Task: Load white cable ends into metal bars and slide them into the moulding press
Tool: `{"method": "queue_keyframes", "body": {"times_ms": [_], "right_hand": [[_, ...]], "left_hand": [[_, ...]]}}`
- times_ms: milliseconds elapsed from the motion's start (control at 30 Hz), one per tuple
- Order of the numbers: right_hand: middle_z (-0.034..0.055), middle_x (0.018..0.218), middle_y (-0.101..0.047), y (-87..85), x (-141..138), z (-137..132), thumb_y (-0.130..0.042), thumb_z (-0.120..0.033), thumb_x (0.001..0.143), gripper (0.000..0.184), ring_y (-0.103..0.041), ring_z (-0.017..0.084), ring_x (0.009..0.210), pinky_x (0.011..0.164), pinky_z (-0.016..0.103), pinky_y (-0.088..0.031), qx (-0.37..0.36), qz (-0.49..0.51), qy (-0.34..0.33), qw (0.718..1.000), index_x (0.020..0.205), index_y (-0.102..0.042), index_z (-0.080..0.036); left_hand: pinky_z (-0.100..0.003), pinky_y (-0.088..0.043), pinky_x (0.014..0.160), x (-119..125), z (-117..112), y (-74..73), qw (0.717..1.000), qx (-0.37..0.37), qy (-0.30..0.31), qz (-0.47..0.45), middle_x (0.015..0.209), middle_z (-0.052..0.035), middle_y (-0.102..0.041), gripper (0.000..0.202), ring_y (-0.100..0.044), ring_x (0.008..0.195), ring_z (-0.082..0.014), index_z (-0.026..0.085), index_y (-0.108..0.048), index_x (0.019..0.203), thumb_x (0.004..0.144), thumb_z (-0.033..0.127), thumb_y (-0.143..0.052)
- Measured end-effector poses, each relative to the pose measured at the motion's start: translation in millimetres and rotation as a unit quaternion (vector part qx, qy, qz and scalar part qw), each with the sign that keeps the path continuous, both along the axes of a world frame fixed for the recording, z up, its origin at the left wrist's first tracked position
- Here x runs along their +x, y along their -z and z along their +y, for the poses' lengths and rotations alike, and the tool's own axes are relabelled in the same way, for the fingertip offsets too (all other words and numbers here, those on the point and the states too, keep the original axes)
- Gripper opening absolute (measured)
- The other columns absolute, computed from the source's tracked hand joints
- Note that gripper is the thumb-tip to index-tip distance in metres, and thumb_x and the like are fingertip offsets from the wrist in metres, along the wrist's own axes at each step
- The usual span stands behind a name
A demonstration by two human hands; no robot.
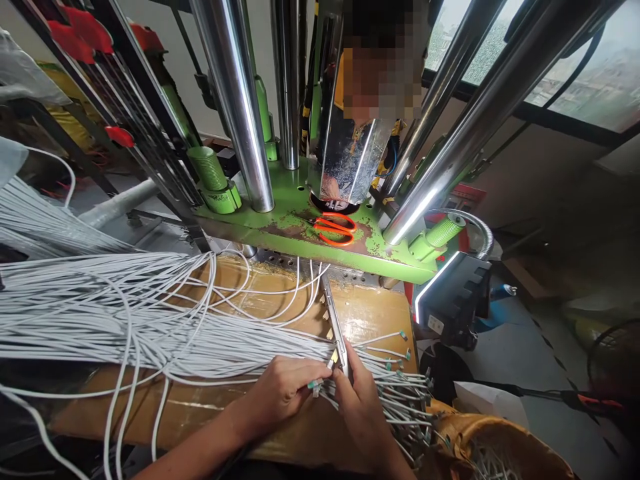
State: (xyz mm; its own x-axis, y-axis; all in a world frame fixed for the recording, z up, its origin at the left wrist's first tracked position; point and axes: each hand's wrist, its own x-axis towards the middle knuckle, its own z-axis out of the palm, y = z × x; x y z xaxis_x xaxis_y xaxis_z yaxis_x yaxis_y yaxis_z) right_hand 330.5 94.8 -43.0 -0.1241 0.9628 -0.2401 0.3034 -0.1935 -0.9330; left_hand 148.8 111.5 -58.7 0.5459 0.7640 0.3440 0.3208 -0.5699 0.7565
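Note:
My left hand [281, 393] pinches the end of a white cable with a teal-tipped connector [315, 384]. My right hand [361, 400] grips the near end of a long metal fixture bar [334, 323], which lies on the brown bench top [370, 313] and has several cable ends plugged along its left side. A thick bundle of white cables [125, 313] runs from the left across the bench, under both hands. Loose cable ends with small connectors [400, 393] fan out to the right of my hands.
A green machine base [300, 220] with chrome columns [235, 100] stands behind the bench, orange scissors [335, 228] lying on it. A person stands behind the machine. A black lamp unit [453, 300] sits at right, a cardboard box [495, 447] of cables lower right.

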Motion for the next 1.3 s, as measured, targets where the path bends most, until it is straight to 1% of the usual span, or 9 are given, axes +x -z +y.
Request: {"method": "queue_keyframes", "body": {"times_ms": [300, 367, 467, 533, 600, 933, 1033, 1167, 1300], "right_hand": [[0.0084, 0.149, -0.042, 1.7, -1, -2, -0.040, -0.025, 0.091, 0.056, -0.035, 0.019, 0.138, 0.116, 0.038, -0.025, -0.005, -0.028, 0.005, 1.000, 0.145, -0.033, -0.014], [0.0098, 0.150, -0.039, 5.2, -3, -4, -0.040, -0.027, 0.090, 0.058, -0.035, 0.020, 0.139, 0.116, 0.037, -0.025, 0.009, -0.049, 0.006, 0.999, 0.145, -0.034, -0.012], [0.0129, 0.149, -0.040, 10.3, -5, -6, -0.045, -0.029, 0.086, 0.061, -0.034, 0.023, 0.139, 0.116, 0.039, -0.023, 0.017, -0.070, 0.003, 0.997, 0.144, -0.037, -0.009], [0.0141, 0.147, -0.042, 10.0, -5, -5, -0.046, -0.029, 0.085, 0.062, -0.035, 0.024, 0.139, 0.116, 0.040, -0.023, -0.003, -0.049, 0.006, 0.999, 0.142, -0.039, -0.007], [0.0130, 0.146, -0.045, 6.2, -4, -2, -0.046, -0.029, 0.085, 0.061, -0.036, 0.024, 0.137, 0.116, 0.039, -0.025, -0.023, -0.009, 0.015, 1.000, 0.142, -0.041, -0.008], [0.0085, 0.136, -0.055, -5.7, -3, 0, -0.049, -0.029, 0.083, 0.055, -0.043, 0.024, 0.131, 0.114, 0.039, -0.027, -0.041, 0.056, 0.043, 0.997, 0.136, -0.049, -0.017], [0.0075, 0.122, -0.064, -6.4, -4, 0, -0.053, -0.031, 0.082, 0.052, -0.048, 0.025, 0.126, 0.109, 0.037, -0.034, -0.031, 0.052, 0.064, 0.996, 0.132, -0.054, -0.018], [0.0024, 0.079, -0.068, -6.7, -6, 0, -0.056, -0.033, 0.080, 0.054, -0.062, 0.025, 0.089, 0.080, 0.034, -0.051, -0.030, 0.064, 0.081, 0.994, 0.132, -0.055, -0.019], [0.0022, 0.077, -0.065, -6.2, -6, 0, -0.057, -0.034, 0.079, 0.054, -0.060, 0.021, 0.078, 0.072, 0.031, -0.050, -0.030, 0.055, 0.088, 0.994, 0.131, -0.057, -0.018]], "left_hand": [[-0.025, -0.052, 0.081, 2, -1, 2.5, 0.999, 0.023, 0.001, -0.032, 0.102, -0.0047, -0.074, 0.043, -0.070, 0.094, -0.0178, 0.019, -0.064, 0.111, 0.078, 0.000, -0.045], [-0.025, -0.052, 0.077, 8, 3, -0.4, 0.999, 0.017, 0.000, -0.040, 0.098, -0.0047, -0.074, 0.038, -0.070, 0.088, -0.0179, 0.019, -0.065, 0.110, 0.081, 0.004, -0.045], [-0.025, -0.050, 0.067, 13, 9, -7.4, 0.998, -0.001, -0.047, -0.039, 0.088, -0.0046, -0.073, 0.031, -0.068, 0.076, -0.0173, 0.019, -0.065, 0.109, 0.086, 0.010, -0.046], [-0.024, -0.048, 0.067, 12, 11, -11.5, 0.997, -0.012, -0.058, -0.046, 0.087, -0.0043, -0.073, 0.028, -0.068, 0.075, -0.0168, 0.019, -0.066, 0.107, 0.088, 0.013, -0.047], [-0.024, -0.047, 0.070, 8, 8, -12.6, 0.997, -0.029, -0.028, -0.060, 0.089, -0.0037, -0.073, 0.025, -0.068, 0.078, -0.0162, 0.021, -0.067, 0.106, 0.089, 0.016, -0.048], [-0.021, -0.046, 0.079, 3, -3, 3.9, 0.992, -0.102, -0.004, -0.073, 0.096, -0.0040, -0.074, 0.026, -0.069, 0.088, -0.0152, 0.022, -0.068, 0.106, 0.092, 0.020, -0.047], [-0.020, -0.046, 0.078, 3, 0, 3.1, 0.990, -0.128, -0.010, -0.059, 0.094, -0.0028, -0.075, 0.024, -0.069, 0.086, -0.0143, 0.021, -0.069, 0.104, 0.093, 0.021, -0.048], [-0.018, -0.046, 0.077, 2, 1, -4.3, 0.986, -0.160, -0.012, -0.053, 0.093, -0.0001, -0.075, 0.021, -0.069, 0.085, -0.0133, 0.023, -0.070, 0.101, 0.093, 0.023, -0.051], [-0.019, -0.046, 0.079, 1, 2, -9.3, 0.985, -0.165, -0.013, -0.047, 0.094, 0.0006, -0.075, 0.021, -0.069, 0.086, -0.0136, 0.023, -0.071, 0.101, 0.091, 0.020, -0.052]]}}
